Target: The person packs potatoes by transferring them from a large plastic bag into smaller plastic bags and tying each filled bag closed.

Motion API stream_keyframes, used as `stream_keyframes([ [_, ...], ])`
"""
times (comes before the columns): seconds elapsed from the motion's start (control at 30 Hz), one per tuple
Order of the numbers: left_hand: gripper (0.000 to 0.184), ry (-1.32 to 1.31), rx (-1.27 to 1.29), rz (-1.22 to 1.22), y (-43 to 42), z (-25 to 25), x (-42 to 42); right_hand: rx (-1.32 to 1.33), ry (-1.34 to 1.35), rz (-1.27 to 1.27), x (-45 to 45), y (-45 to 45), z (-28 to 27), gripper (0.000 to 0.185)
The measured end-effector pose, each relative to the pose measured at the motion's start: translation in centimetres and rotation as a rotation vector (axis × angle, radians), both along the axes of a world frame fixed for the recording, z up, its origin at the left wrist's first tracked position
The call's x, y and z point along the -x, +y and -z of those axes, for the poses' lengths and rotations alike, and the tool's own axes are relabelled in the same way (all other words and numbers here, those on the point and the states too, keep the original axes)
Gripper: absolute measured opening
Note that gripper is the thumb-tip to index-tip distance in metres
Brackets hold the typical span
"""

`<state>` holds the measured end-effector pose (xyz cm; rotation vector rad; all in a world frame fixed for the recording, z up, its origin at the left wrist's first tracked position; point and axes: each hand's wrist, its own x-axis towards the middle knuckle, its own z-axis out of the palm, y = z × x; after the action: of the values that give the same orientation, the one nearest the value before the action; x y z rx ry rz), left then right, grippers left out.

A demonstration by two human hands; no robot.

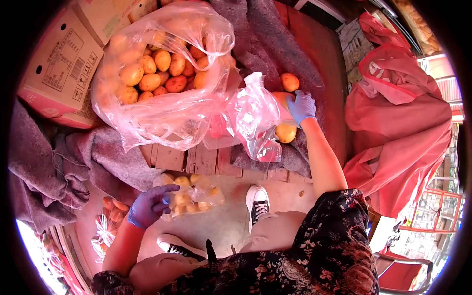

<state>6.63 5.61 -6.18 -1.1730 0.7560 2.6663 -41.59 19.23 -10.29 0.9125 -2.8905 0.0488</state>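
Note:
My right hand [301, 107], in a blue glove, is closed around a pale orange potato [282, 100] beside a crumpled clear plastic bag [254, 115]. Two loose potatoes lie near that hand: one reddish potato [289, 82] just beyond it and a yellow potato [285, 133] on the near side. Lower left, my left hand [150, 205], also gloved, has its index finger stretched out and the others loosely bent, with nothing visible in it. Right beside its fingers is a small clear bag of potatoes [189, 199], low down by my feet.
A large open plastic bag [162, 115] full of potatoes stands on the wooden boards [200, 160]. Printed cardboard boxes [61, 59] stand at the left. Grey blankets [115, 157] lie around, and a red cloth [393, 132] hangs at right. Bagged orange produce [114, 211] sits lower left.

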Motion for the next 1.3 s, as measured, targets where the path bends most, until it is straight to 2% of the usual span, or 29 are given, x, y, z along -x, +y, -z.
stream_keyframes([
  [0.07,0.039,0.094,0.144,0.058,-0.3,0.7,-0.9,0.419,0.212,-0.431,-0.8,-2.7,-1.8,0.028],
  [0.1,0.038,0.136,0.212,0.092,-0.3,1.0,-1.4,0.588,0.056,-0.577,-2.6,-4.6,-3.7,0.022],
  [0.13,0.039,0.13,0.176,0.061,-0.4,1.0,-1.6,0.751,-0.106,-0.714,-5.0,-6.7,-5.8,0.021],
  [0.2,0.04,0.131,0.106,0.012,-0.5,0.9,-1.4,0.818,-0.173,-0.979,-9.3,-10.8,-7.7,0.023],
  [0.27,0.041,0.129,0.125,0.02,-0.5,0.8,-1.2,0.672,-0.315,-1.116,-12.5,-14.7,-7.3,0.017],
  [0.33,0.041,0.121,0.054,-0.023,-0.6,0.9,-1.2,0.579,-0.218,-1.241,-14.0,-19.4,-4.4,0.014],
  [0.47,0.037,0.164,-0.133,-0.146,-0.9,1.2,-2.0,-0.33,-0.16,-1.0,-13.4,-25.6,0.2,0.025],
  [0.5,0.037,0.174,-0.163,-0.169,-1.0,1.4,-2.3,-0.343,-0.044,-0.956,-12.1,-26.3,2.7,0.027],
  [0.53,0.037,0.184,-0.193,-0.193,-1.1,1.5,-2.7,-0.356,0.07,-0.912,-12.4,-26.3,2.8,0.028],
  [0.57,0.036,0.184,-0.185,-0.196,-1.2,1.6,-3.0,-0.587,0.146,-0.887,-12.6,-26.3,3.0,0.028],
  [0.63,0.036,0.188,-0.173,-0.204,-1.3,1.8,-3.5,-0.432,0.104,-0.673,-13.3,-26.7,3.9,0.03],
  [0.73,0.035,0.142,-0.17,-0.25,-1.4,1.2,-4.2,-0.438,-0.018,-0.559,-12.8,-27.6,4.1,0.038],
  [0.8,0.035,0.166,-0.104,-0.214,-1.5,1.2,-5.1,-0.568,-0.054,-0.693,-13.5,-26.7,0.5,0.049],
  [0.9,0.035,0.178,-0.114,-0.222,-1.8,1.2,-5.8,-0.175,-0.5,-0.702,-14.0,-26.1,-3.1,0.061],
  [1.0,0.035,0.177,-0.148,-0.262,-2.4,0.9,-6.2,0.145,-0.377,-1.182,-17.5,-27.3,-4.9,0.065],
  [1.1,0.035,0.172,-0.134,-0.287,-3.7,0.6,-6.3,0.045,-0.266,-1.399,-21.5,-31.0,-5.0,0.059],
  [1.13,0.034,0.163,-0.134,-0.301,-4.0,0.7,-6.5,-0.053,-0.193,-1.387,-22.9,-32.0,-5.2,0.059],
  [1.17,0.043,0.13,-0.102,-0.311,-4.1,1.1,-6.9,-0.107,-0.255,-1.372,-23.7,-33.0,-5.4,0.061],
  [1.2,0.044,0.098,-0.118,-0.353,-4.2,1.1,-7.2,-0.17,-0.32,-1.357,-24.3,-34.1,-5.4,0.064],
  [1.27,0.043,0.101,-0.157,-0.407,-4.3,1.2,-8.0,-0.422,-0.261,-1.37,-24.9,-37.3,-4.7,0.063],
  [1.3,0.04,0.13,-0.186,-0.422,-4.3,1.6,-8.4,-0.271,-0.433,-1.441,-25.2,-37.5,-5.5,0.054],
])
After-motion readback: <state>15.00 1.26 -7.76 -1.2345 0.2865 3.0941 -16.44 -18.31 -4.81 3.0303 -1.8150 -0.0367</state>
